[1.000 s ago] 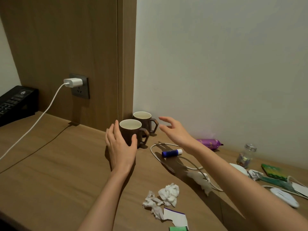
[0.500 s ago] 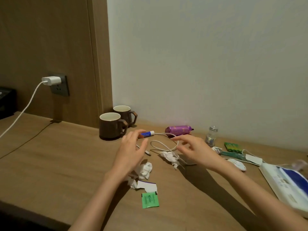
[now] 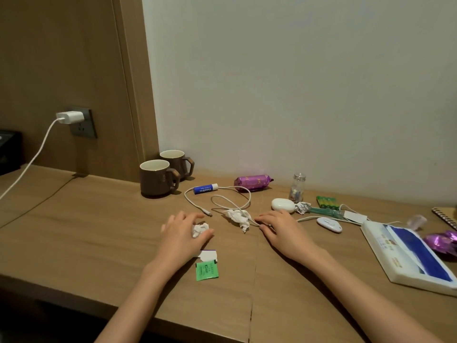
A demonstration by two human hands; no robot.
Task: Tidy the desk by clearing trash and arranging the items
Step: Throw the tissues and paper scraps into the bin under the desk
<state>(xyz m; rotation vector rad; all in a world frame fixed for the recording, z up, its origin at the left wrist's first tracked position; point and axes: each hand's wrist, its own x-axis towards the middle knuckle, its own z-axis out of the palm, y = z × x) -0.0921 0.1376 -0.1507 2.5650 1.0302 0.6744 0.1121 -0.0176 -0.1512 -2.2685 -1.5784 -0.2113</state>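
Closed left hand [image 3: 181, 233] apparently on crumpled tissue [image 3: 199, 229], right hand [image 3: 282, 229] open and empty near another wad [image 3: 238, 217]; clutter remaining rightward.

Single head view, close above desk [image 3: 74, 233], facing forward-down toward wall [image 3: 296, 82].
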